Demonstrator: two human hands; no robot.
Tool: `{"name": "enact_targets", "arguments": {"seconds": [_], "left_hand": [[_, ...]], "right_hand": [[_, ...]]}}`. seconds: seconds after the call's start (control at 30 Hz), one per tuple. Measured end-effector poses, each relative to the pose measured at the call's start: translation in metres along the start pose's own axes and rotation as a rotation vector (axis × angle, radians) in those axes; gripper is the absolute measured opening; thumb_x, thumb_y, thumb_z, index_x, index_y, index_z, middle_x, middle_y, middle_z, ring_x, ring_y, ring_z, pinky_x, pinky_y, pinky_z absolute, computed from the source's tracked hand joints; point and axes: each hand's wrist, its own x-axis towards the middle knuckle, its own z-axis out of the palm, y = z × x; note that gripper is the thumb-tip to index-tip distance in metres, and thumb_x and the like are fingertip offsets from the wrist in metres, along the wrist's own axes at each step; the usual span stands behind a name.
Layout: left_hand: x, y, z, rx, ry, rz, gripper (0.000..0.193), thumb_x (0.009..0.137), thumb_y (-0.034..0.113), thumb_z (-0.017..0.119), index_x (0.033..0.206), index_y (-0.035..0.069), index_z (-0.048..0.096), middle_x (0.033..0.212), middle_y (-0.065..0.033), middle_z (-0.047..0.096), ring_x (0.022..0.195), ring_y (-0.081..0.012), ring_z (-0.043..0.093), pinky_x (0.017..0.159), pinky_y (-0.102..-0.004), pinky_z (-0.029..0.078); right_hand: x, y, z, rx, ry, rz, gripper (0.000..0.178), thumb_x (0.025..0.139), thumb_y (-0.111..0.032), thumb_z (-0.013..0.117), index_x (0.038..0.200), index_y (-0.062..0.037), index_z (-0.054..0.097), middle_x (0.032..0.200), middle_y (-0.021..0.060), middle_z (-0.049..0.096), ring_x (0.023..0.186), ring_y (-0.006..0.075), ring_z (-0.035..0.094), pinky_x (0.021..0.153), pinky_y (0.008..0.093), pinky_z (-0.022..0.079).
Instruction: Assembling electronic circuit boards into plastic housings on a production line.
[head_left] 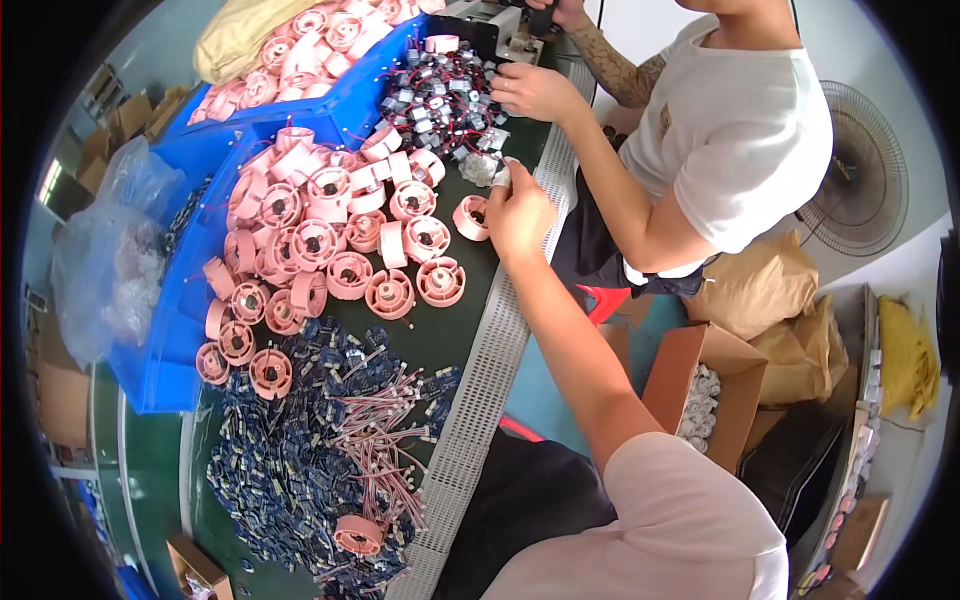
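My right hand (521, 215) reaches over the metal edge of the bench. Its thumb and forefinger are drawn together at a small white piece I cannot make out. Just beyond the fingertips lies a crumpled whitish clump (480, 168). A pink round plastic housing (471, 217) sits right beside the hand, left of its knuckles. Many more pink housings (313, 243) are heaped farther left, several with a dark or pale core inside. Past my fingers is a pile of small silver motors (430, 105) with red and black wires. My left hand is not in view.
Small blue circuit boards (270, 460) and a bundle of wire leads (385, 430) cover the near bench. Blue bins (165, 340) line its left side. A co-worker (735, 140) works at the far right, one hand (540, 93) by the motors. Cartons (700, 355) stand at right.
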Motion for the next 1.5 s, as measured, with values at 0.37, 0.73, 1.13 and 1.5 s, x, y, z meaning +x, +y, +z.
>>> {"name": "enact_targets", "arguments": {"seconds": [0.37, 0.73, 1.13, 1.5], "left_hand": [[0.001, 0.003, 0.001, 0.045, 0.017, -0.029, 0.023, 0.077, 0.011, 0.070, 0.090, -0.004, 0.061, 0.086, -0.0133, 0.063, 0.075, -0.0207, 0.060, 0.068, -0.0315, 0.051], [0.000, -0.009, 0.000, -0.021, -0.002, -0.011, 0.026, 0.079, 0.013, 0.068, 0.091, -0.007, 0.058, 0.084, -0.0159, 0.061, 0.076, -0.0224, 0.060, 0.062, -0.0315, 0.054], [-0.002, 0.002, -0.002, -0.104, 0.010, -0.114, 0.021, 0.080, 0.007, 0.065, 0.093, -0.007, 0.058, 0.086, -0.0149, 0.062, 0.078, -0.0210, 0.059, 0.070, -0.0317, 0.051], [0.005, -0.007, -0.007, -0.058, 0.018, -0.088, 0.017, 0.080, 0.005, 0.065, 0.091, -0.006, 0.058, 0.082, -0.0141, 0.062, 0.074, -0.0204, 0.059, 0.065, -0.0302, 0.051]], "right_hand": [[-0.004, 0.001, -0.003, 0.009, 0.025, 0.049, 0.026, 0.068, -0.009, 0.057, 0.093, -0.0032, 0.063, 0.065, 0.0128, 0.060, 0.057, 0.0296, 0.060, 0.054, 0.0398, 0.047], [-0.005, 0.001, -0.003, 0.002, 0.008, 0.044, 0.028, 0.065, -0.007, 0.055, 0.092, -0.0038, 0.062, 0.067, 0.0134, 0.061, 0.058, 0.0299, 0.060, 0.056, 0.0396, 0.047], [-0.007, 0.001, -0.011, -0.006, -0.069, 0.098, 0.030, 0.067, -0.008, 0.054, 0.095, -0.0049, 0.061, 0.071, 0.0156, 0.062, 0.065, 0.0326, 0.061, 0.062, 0.0428, 0.047], [-0.006, -0.020, -0.003, 0.033, -0.033, 0.070, 0.037, 0.065, -0.007, 0.057, 0.103, -0.0055, 0.060, 0.074, 0.0192, 0.061, 0.065, 0.0360, 0.060, 0.063, 0.0446, 0.047]]}}
